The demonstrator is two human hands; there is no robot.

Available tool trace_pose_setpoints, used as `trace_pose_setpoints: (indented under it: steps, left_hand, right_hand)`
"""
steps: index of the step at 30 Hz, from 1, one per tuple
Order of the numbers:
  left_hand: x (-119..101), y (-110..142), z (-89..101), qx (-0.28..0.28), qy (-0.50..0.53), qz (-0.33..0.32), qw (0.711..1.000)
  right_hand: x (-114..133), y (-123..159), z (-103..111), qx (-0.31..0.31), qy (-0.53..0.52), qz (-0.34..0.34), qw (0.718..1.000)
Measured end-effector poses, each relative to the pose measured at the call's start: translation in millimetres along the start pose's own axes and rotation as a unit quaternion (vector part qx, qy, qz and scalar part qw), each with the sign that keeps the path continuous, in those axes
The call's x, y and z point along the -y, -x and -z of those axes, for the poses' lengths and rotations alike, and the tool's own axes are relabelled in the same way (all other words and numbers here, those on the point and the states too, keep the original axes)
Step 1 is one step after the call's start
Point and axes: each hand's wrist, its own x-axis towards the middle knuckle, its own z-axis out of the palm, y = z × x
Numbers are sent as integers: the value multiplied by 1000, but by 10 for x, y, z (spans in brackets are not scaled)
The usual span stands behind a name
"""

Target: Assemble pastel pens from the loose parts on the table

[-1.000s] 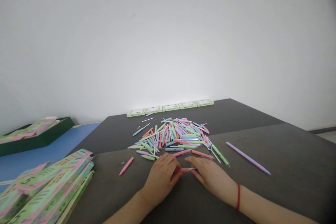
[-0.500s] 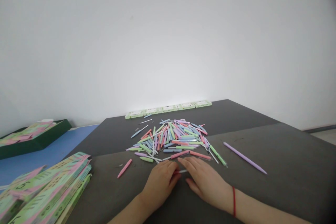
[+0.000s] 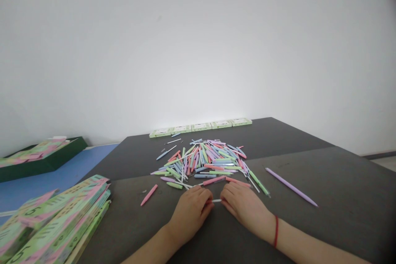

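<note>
Pinching one white rod (image 3: 216,201) from either side, two hands (image 3: 192,206); beyond, five boxes (image 3: 201,127).

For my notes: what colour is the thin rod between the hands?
The thin rod is white, seen best in the head view.

The rod (image 3: 217,201) is white — the pen pieces (image 3: 214,180) pink, green, blue and lilac — the wristband (image 3: 276,231) red.
</note>
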Motion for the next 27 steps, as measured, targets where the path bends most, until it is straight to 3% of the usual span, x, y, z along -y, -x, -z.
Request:
trace_pose_setpoints:
  steps: [5, 13, 17, 22, 27]
  left_hand:
    - [12, -4, -3, -2, -10, 12, 1000]
    - [83, -3, 4, 12, -29, 49, 998]
    - [97, 3, 7, 10, -30, 51, 998]
    - [82, 0, 32, -27, 6, 51, 998]
    - [-22, 2, 58, -71, 95, 46, 992]
  right_hand:
    - [-104, 36, 17, -26, -23, -30, 999]
    - [-414, 74, 72, -25, 144, -124, 981]
    - [-435, 79, 30, -6, 162, -130, 978]
    - [-443, 85, 63, -28, 81, -131, 988]
    - [-339, 94, 153, -37, -131, -129, 982]
